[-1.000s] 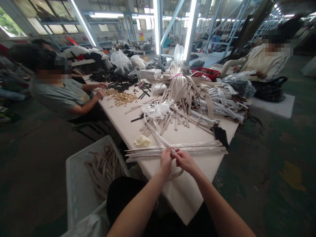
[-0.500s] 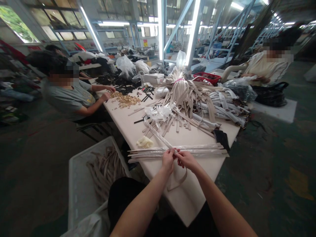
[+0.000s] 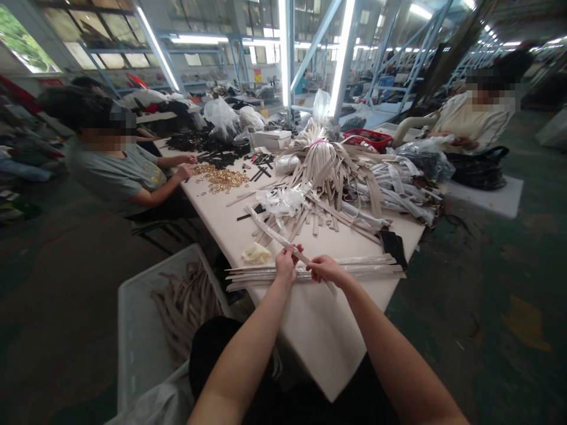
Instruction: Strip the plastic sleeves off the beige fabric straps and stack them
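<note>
A long beige strap [image 3: 271, 232], partly wrapped in clear plastic, slants over the table between both hands. My left hand [image 3: 286, 263] is closed round its middle part. My right hand [image 3: 326, 270] pinches the strap farther down, toward its near end, a short gap from the left hand. Beneath the hands, a row of several plastic-wrapped straps [image 3: 367, 268] lies across the table. A crumpled pale yellow cloth-like piece [image 3: 256, 254] rests just left of my left hand.
A heap of beige straps [image 3: 325, 159] and crumpled clear plastic [image 3: 283, 200] covers the table's middle. Gold buckles [image 3: 221, 178] lie near a co-worker [image 3: 117, 168] at left. A white bin [image 3: 126, 330] of straps stands below left; a black pouch-like item [image 3: 393, 247] sits at the right edge.
My hands have moved apart along the strap, the left one up and leftward, the right one slightly up. The strap's loop below the hands has straightened out.
</note>
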